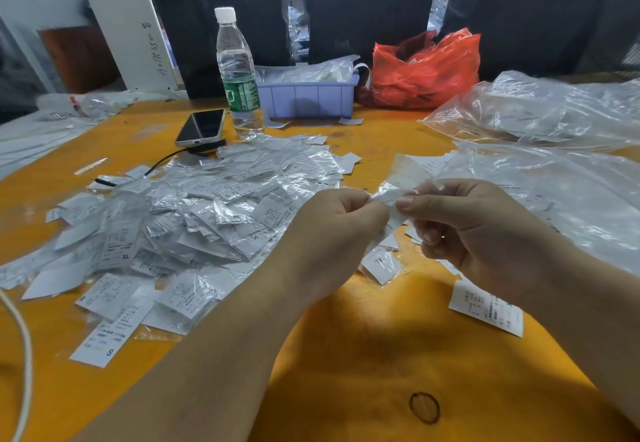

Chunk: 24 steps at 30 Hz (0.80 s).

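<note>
The left hand (332, 230) and right hand (464, 230) meet above the yellow tabletop (381, 355), both pinching one small bagged label (391, 196). A heap of bagged size labels (194, 213) crowds their left and clear plastic bags (554, 192) their right. Bare tabletop shows below the wrists. Beyond the hands stand a water bottle (238, 74) and a purple bin (311, 97).

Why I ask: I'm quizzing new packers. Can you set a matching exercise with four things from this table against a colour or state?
Things:
1 bottle
2 crate
3 plastic bag
4 label

Colour or state:
A red
B pale purple
C upright, white cap
D pinched between left hand and right hand

Pairs: 1-C, 2-B, 3-A, 4-D
</note>
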Tool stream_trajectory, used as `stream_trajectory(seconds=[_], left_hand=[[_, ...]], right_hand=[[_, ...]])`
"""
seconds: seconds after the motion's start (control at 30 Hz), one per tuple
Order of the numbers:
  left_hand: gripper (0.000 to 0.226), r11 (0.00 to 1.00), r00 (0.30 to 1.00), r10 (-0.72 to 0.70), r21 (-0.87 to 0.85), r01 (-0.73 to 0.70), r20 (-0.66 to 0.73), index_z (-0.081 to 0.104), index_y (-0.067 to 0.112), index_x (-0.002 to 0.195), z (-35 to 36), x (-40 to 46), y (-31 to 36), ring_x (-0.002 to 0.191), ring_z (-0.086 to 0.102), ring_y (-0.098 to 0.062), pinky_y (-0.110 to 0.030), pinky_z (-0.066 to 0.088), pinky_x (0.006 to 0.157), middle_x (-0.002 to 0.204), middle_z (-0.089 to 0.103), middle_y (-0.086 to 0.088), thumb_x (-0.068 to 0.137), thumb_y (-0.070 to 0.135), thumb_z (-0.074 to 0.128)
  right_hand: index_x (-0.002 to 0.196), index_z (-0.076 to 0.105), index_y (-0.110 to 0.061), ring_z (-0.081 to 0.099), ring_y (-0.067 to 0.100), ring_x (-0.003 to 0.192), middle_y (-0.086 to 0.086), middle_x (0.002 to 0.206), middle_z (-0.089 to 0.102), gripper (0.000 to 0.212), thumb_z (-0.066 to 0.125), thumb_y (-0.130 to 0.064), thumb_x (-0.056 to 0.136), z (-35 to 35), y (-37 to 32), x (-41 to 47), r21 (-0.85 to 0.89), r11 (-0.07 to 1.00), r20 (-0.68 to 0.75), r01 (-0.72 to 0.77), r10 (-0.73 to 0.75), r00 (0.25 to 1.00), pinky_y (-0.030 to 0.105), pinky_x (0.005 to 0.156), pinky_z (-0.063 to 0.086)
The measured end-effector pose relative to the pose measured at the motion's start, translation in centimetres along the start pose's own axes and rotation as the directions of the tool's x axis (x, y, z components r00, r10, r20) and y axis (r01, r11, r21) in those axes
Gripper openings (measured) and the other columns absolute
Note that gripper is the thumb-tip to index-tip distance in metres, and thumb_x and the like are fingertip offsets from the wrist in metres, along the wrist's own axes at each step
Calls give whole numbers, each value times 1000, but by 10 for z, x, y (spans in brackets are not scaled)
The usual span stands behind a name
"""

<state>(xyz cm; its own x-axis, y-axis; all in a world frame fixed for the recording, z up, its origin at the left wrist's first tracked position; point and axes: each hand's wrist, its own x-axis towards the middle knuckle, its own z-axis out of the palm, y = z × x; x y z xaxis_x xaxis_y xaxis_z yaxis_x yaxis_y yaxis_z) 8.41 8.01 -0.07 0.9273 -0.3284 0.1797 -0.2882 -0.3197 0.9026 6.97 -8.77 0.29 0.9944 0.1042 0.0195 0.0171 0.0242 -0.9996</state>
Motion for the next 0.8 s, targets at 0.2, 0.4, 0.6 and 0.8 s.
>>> stream_trajectory(seconds=[0.2, 0.4, 0.6, 0.8], left_hand=[[32, 997, 999, -9, -82, 11, 31, 70, 7, 89, 0, 3, -6, 49, 36, -8, -24, 28, 47, 56, 45, 7, 81, 33, 53], [19, 990, 992, -61, -122, 74, 107, 70, 12, 95, 1, 3, -7, 46, 43, 1, -13, 31, 45, 52, 48, 18, 94, 26, 57], [17, 986, 994, -103, -129, 108, 45, 66, 14, 77, -6, 3, -4, 48, 42, -7, -25, 32, 52, 54, 55, 11, 80, 29, 58], [18, 988, 998, -54, -144, 58, 33, 67, 17, 79, -1, 2, -4, 48, 44, -5, -25, 33, 54, 56, 56, 11, 94, 26, 63]], right_hand=[[62, 75, -17, 38, 9, 50, 0, 57, 46, 4, 74, -20, 62, 2, 1, -1, 0, 1000, 33, -22, 22, 999, 22, 48, 31], [65, 76, -16, 39, 8, 50, -1, 56, 46, 6, 74, -21, 62, -2, 1, -1, 26, 999, 13, -29, 29, 1000, 20, 47, 34], [62, 75, -16, 39, 9, 49, 0, 57, 49, 4, 74, -19, 60, -8, -2, 4, 95, 995, -112, 3, 8, 994, 18, 42, 36], [54, 70, -18, 39, 9, 47, -1, 52, 45, 8, 73, -18, 61, 1, 2, 0, 82, 997, -38, -10, 13, 999, 20, 43, 32]])
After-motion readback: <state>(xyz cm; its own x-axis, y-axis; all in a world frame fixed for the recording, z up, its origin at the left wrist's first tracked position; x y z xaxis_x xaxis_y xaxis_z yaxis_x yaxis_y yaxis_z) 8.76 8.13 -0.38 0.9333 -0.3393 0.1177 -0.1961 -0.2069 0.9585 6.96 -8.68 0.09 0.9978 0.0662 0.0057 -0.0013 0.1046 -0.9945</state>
